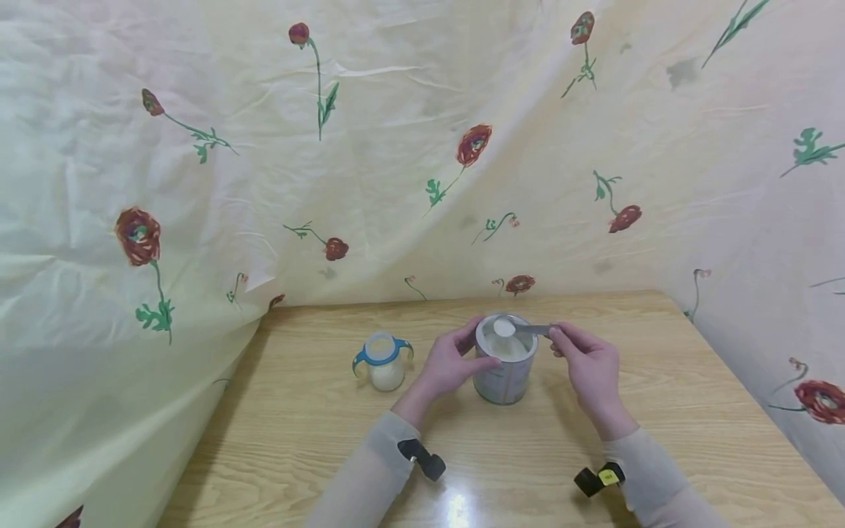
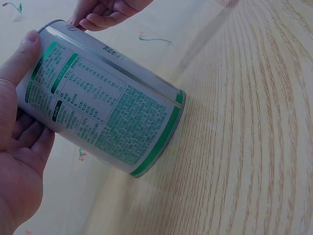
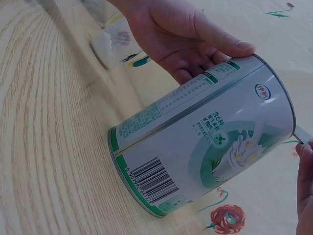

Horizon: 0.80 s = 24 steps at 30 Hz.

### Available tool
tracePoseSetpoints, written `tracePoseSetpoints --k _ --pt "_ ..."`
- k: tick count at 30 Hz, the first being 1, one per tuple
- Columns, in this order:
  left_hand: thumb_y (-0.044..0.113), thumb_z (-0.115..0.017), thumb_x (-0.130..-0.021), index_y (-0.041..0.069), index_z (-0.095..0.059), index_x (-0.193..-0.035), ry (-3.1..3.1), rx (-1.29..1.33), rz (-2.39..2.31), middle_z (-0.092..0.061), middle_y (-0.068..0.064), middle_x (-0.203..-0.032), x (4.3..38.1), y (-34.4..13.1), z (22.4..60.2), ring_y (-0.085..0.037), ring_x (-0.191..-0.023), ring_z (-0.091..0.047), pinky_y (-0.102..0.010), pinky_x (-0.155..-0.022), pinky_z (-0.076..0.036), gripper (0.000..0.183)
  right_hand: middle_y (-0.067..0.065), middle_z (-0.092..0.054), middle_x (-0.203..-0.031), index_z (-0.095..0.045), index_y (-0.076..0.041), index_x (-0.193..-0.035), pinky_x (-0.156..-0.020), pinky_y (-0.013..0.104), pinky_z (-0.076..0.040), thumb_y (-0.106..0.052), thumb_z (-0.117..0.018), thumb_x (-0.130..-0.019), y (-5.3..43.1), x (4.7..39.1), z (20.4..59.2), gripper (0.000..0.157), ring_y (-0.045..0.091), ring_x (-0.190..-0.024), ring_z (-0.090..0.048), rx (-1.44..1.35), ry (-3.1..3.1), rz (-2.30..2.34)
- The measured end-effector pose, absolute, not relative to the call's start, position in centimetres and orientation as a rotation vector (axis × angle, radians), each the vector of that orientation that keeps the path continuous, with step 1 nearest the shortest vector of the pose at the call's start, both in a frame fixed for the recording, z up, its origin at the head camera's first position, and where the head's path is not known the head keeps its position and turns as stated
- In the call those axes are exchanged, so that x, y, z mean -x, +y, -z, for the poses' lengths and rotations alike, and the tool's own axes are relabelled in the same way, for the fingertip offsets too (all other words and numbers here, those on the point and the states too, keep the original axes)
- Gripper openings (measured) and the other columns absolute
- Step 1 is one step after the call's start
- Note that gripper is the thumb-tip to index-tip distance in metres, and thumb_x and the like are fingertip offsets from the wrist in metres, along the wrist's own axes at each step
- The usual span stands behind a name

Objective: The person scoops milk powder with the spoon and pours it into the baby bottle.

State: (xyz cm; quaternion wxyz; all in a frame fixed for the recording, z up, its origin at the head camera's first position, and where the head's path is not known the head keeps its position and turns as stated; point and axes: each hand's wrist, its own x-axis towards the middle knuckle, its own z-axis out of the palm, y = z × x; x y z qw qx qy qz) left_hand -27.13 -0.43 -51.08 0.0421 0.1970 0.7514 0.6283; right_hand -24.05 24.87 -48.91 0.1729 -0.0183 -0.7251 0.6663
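Note:
My left hand (image 1: 452,363) grips a milk powder tin (image 1: 503,385) from its left side, thumb at the near rim and other fingers behind. The open-topped tin stands upright on the table, pale powder inside. My right hand (image 1: 593,367) pinches the handle of a measuring scoop (image 1: 505,327), whose bowl holds white powder at the tin's mouth. In the left wrist view, green-edged text panels cover the tin (image 2: 107,103). A barcode and a milk-splash picture show on the tin (image 3: 205,137) in the right wrist view, with only fingers of my right hand (image 3: 305,181) at the edge.
Left of the tin stands a clear baby bottle (image 1: 386,377) with a blue two-handled collar and whitish contents. The wooden table (image 1: 297,440) meets a flower-printed cloth (image 1: 383,147) at the back and sides. A camera is strapped on each wrist.

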Motion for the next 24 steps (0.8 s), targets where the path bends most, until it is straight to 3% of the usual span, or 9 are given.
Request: tracePoseSetpoints --k 24 --pt "0.026 -0.091 -0.088 0.016 -0.047 -0.163 2.289 -0.596 -1.926 -0.041 -0.005 -0.169 27.0 -0.47 50.82 -0.019 -0.148 -0.049 -0.03 -0.12 -0.041 0.087 -0.011 -0.08 -0.094 -0.073 0.01 -0.127 -0.075 0.016 -0.06 -0.017 -0.076 -0.102 24.98 24.19 48.78 0.036 0.005 -0.079 -0.071 0.085 -2.048 -1.933"
